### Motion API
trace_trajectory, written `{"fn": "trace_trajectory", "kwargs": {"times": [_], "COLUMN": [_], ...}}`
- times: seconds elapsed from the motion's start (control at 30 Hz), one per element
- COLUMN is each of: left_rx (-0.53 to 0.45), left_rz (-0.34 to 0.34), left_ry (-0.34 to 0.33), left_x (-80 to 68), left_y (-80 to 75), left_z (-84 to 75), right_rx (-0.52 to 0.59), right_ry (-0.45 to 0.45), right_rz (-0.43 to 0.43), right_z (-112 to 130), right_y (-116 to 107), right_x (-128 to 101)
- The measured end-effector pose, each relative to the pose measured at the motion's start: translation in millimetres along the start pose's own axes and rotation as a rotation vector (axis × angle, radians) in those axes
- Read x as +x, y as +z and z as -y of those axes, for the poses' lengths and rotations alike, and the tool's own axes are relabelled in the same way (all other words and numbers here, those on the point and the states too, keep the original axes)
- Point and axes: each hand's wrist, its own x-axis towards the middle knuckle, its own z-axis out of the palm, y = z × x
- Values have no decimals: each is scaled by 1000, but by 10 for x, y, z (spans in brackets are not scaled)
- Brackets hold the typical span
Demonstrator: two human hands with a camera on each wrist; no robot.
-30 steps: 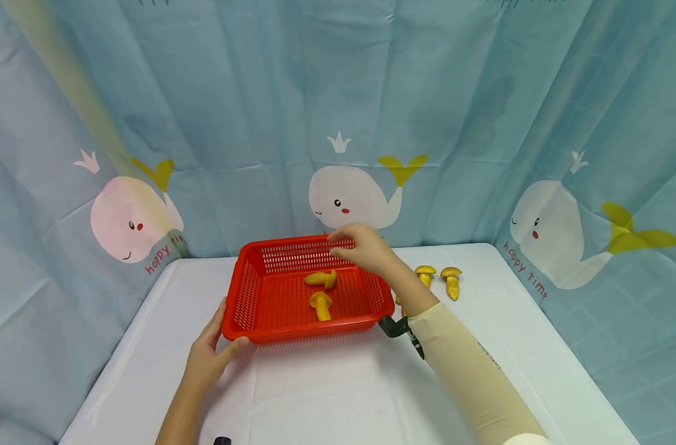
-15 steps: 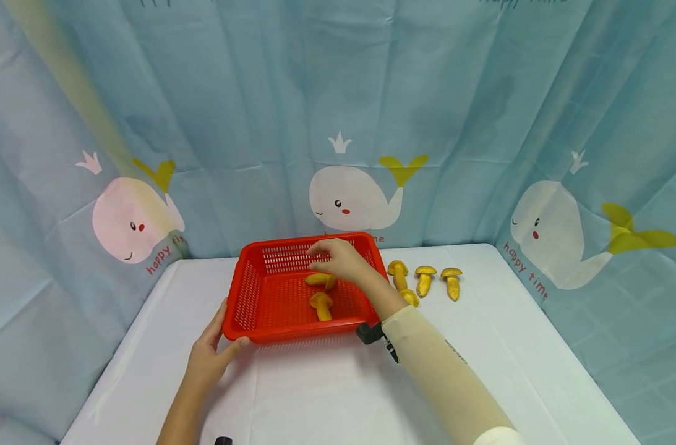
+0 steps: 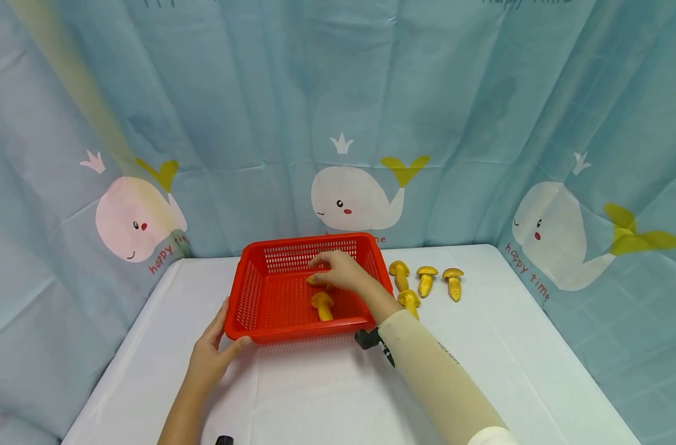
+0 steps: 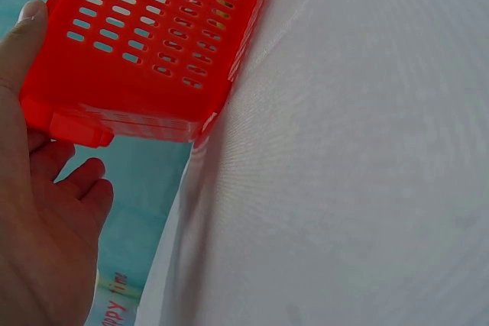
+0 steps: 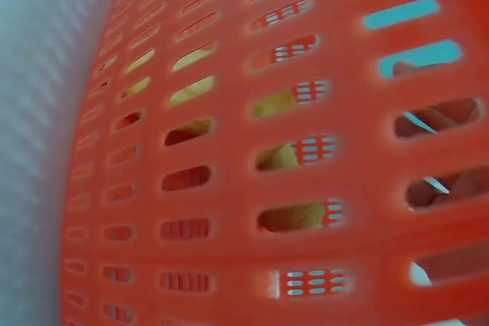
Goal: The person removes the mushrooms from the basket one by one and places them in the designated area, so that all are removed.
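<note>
So the right hand is down inside the red basket, fingers curled over a yellow mushroom lying near the back wall; looks like a pinch on it, though the hand covers most of it; a second mushroom lies just in front, near the middle of the basket floor. The left hand grips the basket's near-left corner, thumb over the rim, fingers underneath; the left wrist view shows the same corner against the palm. Four more mushrooms sit on the white surface just right of the basket. My guess is these are light toy pieces, probably smooth and a bit rolly; the stem seems the easiest spot to pinch; the basket looks like thin stiff plastic, light enough to slide, so holding that corner makes sense.
</note>
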Motion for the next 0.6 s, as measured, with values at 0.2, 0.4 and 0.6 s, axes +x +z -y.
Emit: {"fn": "trace_trajectory", "kwargs": {"times": [0.2,0.4,0.6], "left_rx": [11,31,46], "left_rz": [-4,0,1], "left_ry": [0,-29,-49], "left_x": [3,-6,0], "left_y": [1,1,-1], "left_z": [5,-8,-1], "right_rx": [-10,-41,-14], "right_ry": [0,31,41], "right_rz": [23,64,119], "right_z": [-49,-110,-165], "right_y": [36,65,78], "right_x": [12,35,36]}}
